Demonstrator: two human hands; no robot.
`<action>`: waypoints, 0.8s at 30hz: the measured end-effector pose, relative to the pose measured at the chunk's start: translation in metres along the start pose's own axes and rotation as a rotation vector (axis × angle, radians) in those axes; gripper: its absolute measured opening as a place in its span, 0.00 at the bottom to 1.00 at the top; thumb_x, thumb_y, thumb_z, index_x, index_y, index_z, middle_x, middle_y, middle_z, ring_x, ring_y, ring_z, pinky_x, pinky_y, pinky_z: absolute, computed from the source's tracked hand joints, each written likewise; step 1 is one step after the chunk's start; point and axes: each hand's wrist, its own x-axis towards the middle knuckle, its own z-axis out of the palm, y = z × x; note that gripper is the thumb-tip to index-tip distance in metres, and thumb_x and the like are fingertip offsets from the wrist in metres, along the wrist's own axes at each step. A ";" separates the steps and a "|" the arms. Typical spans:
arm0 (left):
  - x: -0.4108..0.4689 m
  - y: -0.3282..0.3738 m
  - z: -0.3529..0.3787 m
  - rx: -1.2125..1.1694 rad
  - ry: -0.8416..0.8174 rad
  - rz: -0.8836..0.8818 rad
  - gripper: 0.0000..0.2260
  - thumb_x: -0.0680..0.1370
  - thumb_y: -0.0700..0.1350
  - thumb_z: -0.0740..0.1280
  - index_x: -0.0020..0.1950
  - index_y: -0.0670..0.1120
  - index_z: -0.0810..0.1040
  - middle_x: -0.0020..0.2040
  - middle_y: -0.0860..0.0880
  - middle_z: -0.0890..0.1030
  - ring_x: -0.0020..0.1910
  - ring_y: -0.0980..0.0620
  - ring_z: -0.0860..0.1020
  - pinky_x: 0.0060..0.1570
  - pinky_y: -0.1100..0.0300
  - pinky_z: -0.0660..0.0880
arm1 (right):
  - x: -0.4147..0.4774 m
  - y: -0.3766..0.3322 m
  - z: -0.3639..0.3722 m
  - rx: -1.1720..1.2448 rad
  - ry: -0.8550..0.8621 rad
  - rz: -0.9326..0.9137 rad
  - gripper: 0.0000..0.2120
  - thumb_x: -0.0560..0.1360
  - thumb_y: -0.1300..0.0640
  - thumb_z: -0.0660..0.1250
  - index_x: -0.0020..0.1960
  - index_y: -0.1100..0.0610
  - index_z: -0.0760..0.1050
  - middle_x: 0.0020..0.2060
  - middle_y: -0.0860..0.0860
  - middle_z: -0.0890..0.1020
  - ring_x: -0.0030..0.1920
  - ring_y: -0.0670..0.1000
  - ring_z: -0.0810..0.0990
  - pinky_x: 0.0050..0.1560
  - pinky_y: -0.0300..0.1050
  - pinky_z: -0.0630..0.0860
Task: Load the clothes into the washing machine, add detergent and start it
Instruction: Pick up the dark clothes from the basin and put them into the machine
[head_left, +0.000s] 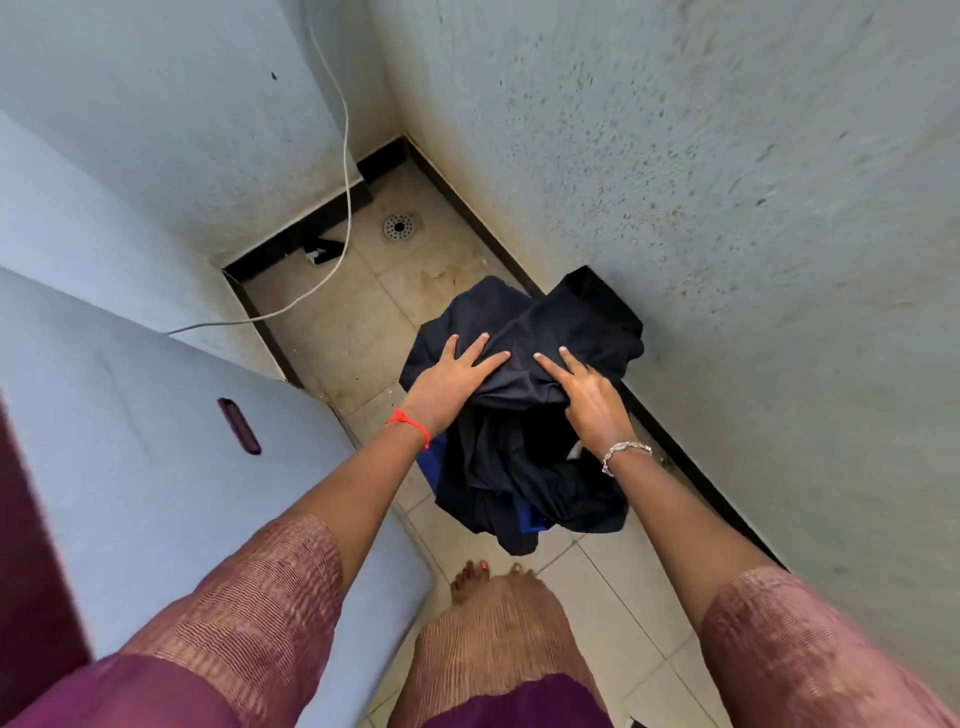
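Observation:
A bundle of dark clothes (524, 452), black and navy with a strip of blue at its lower edge, sits in front of me beside the right wall. My left hand (452, 379), a red thread on its wrist, lies on top of the bundle with straight, spread fingers. My right hand (587, 395), with a silver bracelet, touches the cloth with two straight fingers while its other fingers and thumb curl into a fold. The washing machine (171, 457), pale with a closed lid and a dark maroon handle (239, 426), stands at my left. What the bundle rests on is hidden.
The space is a narrow tiled floor (343, 332) between the machine and a rough grey wall (753, 234). A floor drain (399, 226) lies at the far end. A white cable (343, 171) runs down the back wall to the machine. My bare foot (470, 577) is below the bundle.

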 end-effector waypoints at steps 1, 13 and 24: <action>-0.010 0.001 -0.017 -0.019 0.024 0.000 0.37 0.77 0.28 0.56 0.77 0.56 0.46 0.78 0.49 0.49 0.76 0.39 0.51 0.52 0.53 0.77 | -0.006 -0.007 -0.022 0.021 0.040 -0.006 0.38 0.71 0.75 0.57 0.74 0.46 0.55 0.74 0.55 0.60 0.65 0.63 0.69 0.61 0.51 0.71; -0.124 0.014 -0.179 -0.184 0.360 0.018 0.32 0.73 0.26 0.57 0.75 0.48 0.60 0.72 0.43 0.66 0.71 0.40 0.62 0.68 0.47 0.65 | -0.081 -0.080 -0.215 0.116 0.328 -0.142 0.34 0.67 0.77 0.55 0.68 0.53 0.69 0.68 0.57 0.71 0.65 0.61 0.71 0.65 0.51 0.68; -0.162 0.018 -0.194 -0.170 0.457 0.024 0.33 0.72 0.25 0.59 0.74 0.47 0.63 0.71 0.43 0.68 0.70 0.43 0.64 0.69 0.51 0.64 | -0.120 -0.087 -0.205 0.111 0.350 -0.199 0.31 0.69 0.77 0.56 0.69 0.57 0.68 0.70 0.55 0.67 0.75 0.58 0.55 0.71 0.49 0.60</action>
